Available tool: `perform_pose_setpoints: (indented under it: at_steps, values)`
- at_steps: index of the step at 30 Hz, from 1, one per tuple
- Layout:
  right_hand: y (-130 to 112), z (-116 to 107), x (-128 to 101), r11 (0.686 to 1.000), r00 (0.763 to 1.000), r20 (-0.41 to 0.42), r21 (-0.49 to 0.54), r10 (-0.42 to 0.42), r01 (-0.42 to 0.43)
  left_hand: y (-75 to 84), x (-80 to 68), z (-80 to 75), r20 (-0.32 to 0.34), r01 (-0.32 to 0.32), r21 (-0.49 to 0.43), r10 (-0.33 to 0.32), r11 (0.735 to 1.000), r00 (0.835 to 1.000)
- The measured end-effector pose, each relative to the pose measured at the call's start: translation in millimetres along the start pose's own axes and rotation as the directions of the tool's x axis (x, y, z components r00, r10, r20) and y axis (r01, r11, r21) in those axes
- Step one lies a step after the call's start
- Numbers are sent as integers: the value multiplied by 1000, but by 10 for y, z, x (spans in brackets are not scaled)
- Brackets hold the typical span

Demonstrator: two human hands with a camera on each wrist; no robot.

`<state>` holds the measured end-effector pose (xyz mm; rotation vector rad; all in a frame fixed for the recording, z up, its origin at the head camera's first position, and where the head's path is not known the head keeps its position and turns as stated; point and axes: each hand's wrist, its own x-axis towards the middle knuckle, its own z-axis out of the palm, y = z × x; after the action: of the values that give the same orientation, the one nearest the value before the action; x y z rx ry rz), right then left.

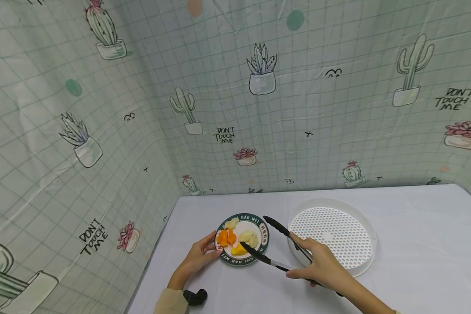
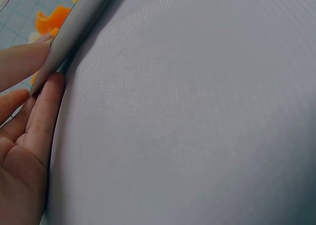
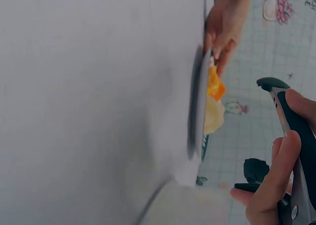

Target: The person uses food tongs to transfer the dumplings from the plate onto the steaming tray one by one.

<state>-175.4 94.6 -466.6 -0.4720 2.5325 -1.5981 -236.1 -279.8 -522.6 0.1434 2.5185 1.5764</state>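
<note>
Two bare hands reach in over a white tabletop [image 1: 424, 248], and I watch them from a distance. The left hand [image 1: 198, 255] pinches the left edge of a round, green-rimmed plate [image 1: 239, 261], thumb over the rim, fingers outside and under it. I cannot tell whether that edge is raised. Just beyond the left fingertips, on the plate, lie orange pieces [image 1: 222, 238]; farther from those fingers sit a yellow piece [image 1: 238, 250] and pale pieces [image 1: 249, 238].

The right hand [image 1: 322, 264] is curled around black-and-metal tongs [image 1: 281, 266], whose jaws stand wide apart. Ahead of the right fingers, the lower tip reaches over the yellow piece; I cannot tell whether they touch. Behind the right hand, partly covered by it, is a white perforated tray [image 1: 329, 235].

I judge the food pieces light, soft and perhaps slippery, so a hard squeeze could bruise them or shoot them sideways. I would take each across its thick middle, lightly. The plate looks stiff and is probably smooth, possibly breakable; the rim under the left thumb seems a sound hold. The tongs likely spring outward, so even pressure from the right fingers matters.
</note>
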Motion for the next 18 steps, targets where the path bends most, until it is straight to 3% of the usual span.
perform_pose_setpoints:
  at_steps: [18]
  values:
    - [39,208,109,1000,997,79,8,9,-10,-4,-5,-4,7,-1,6,1,1000,1000]
